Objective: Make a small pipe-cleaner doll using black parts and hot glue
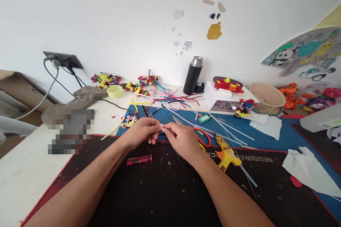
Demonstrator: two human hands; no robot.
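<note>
My left hand (145,132) and my right hand (182,138) meet above the back part of the black mat (160,191). The fingertips of both are pinched together at one spot. Between them is something small and dark that I cannot make out. Below my left hand lies a red lighter-like item (139,160). Scissors with red handles (204,136) rest just past my right hand. Farther right is a yellow glue gun (227,154), lying on the mat. A small pipe-cleaner figure (129,120) sits behind my left wrist.
Coloured pipe cleaners (176,99) lie scattered at the back. Behind them stands a black thermos (193,75). Glue sticks (231,129), a white box (223,95), a round bowl (267,95) and white tissue (310,170) are on the right. A yellow-green tub (115,92) is back left.
</note>
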